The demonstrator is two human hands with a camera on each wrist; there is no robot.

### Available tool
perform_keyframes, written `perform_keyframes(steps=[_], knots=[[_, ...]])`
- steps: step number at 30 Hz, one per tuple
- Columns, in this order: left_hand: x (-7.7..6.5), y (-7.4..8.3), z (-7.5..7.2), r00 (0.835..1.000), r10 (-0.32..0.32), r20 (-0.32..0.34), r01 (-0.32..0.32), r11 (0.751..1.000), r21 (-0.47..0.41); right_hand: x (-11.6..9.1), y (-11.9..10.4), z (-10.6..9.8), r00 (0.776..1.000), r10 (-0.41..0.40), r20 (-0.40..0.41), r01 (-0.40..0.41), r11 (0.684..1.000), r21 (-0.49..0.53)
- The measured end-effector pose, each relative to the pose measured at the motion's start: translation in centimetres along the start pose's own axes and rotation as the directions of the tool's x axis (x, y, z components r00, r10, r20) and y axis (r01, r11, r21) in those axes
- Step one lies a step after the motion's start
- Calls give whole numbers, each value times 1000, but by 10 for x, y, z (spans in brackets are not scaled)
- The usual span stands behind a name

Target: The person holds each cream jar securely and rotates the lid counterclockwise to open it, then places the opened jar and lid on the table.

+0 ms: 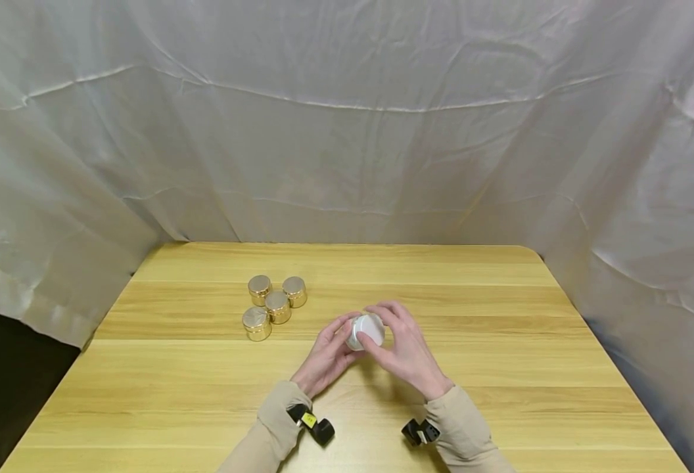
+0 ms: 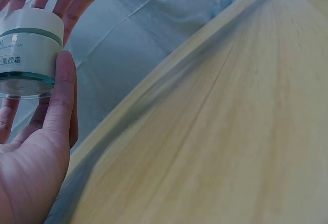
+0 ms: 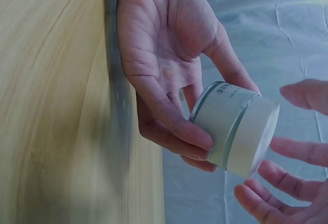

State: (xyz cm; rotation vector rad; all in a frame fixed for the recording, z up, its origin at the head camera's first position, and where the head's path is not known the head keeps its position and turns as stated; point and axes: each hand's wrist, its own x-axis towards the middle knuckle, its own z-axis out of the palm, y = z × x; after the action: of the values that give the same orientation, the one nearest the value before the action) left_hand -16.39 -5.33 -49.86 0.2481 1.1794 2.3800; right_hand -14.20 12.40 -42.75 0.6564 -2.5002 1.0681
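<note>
A cosmetic cream jar (image 3: 225, 126), pale with a white lid (image 3: 253, 137) and printed lettering, is held above the table in my left hand (image 1: 329, 355). The left thumb (image 2: 64, 85) presses one side while the fingers support the other, and the jar leans with its lid toward my right hand (image 1: 406, 348). Around the lid, the right fingers are spread and gently bent. A gap shows between the right thumb (image 3: 305, 95) and the lid in the right wrist view; the other fingertips come right up to the lid's edge.
Several gold-coloured lidded jars (image 1: 277, 307) stand grouped on the wooden table (image 1: 501, 368), left of my hands. Pale grey fabric (image 1: 347, 164) hangs behind the table and along its sides. Each sleeve carries a small black wrist camera (image 1: 323, 431).
</note>
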Motion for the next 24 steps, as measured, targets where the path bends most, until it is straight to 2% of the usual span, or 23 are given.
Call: perform_keyframes(steps=[8,20,24], knots=[[1,-2,-2,1000,3,20,-3,1000,6,0,1,3,999,25,-45,-25,1000,0],[0,0,0,1000,-7,5,7,1000,-1,-1,-1,0,999,-41,24,41,999,-8],[-1,1,0,1000,-15,-5,15,1000,1,-1,-3,1,999,-19,33,19,1000,-3]])
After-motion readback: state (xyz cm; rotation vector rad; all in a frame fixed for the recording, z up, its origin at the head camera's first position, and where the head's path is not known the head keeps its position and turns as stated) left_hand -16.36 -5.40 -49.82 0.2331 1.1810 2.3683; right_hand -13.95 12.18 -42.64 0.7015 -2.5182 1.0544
